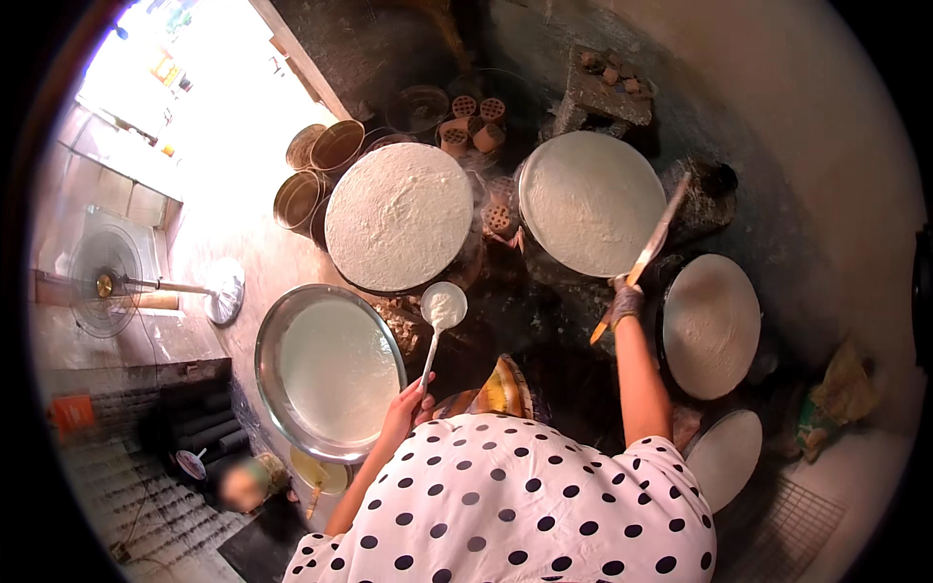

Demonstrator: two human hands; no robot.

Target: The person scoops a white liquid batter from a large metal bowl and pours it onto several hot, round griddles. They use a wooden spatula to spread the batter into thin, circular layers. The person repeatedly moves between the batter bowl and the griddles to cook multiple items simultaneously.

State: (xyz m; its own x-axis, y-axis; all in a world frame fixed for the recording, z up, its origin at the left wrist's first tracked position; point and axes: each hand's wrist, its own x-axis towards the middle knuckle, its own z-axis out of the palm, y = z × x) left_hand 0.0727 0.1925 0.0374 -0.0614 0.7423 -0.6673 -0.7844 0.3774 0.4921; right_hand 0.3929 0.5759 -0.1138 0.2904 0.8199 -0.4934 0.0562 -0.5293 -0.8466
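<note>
My left hand (410, 409) grips the handle of a ladle (444, 306) whose bowl holds thick white batter. Just left of that hand rests a wide metal basin (266, 393) of milky white liquid. My right hand (625, 299), with a dark wrap around the wrist, is closed around a long flat wooden stick (651, 251), slanting up to the right. The stick passes the edge of a round, white-coated steaming surface (592, 204). A second round surface (399, 217), ahead of the ladle, carries a rougher white layer. Another pale disc (712, 326) lies right of my right forearm.
Perforated clay-coloured coal briquettes (497, 217) sit between the two large rounds, with several more behind. Metal buckets (297, 200) stand at the back left. A pedestal fan (106, 284) is further left. Another person (244, 487) is at lower left. A round lid-like disc (727, 459) leans at lower right.
</note>
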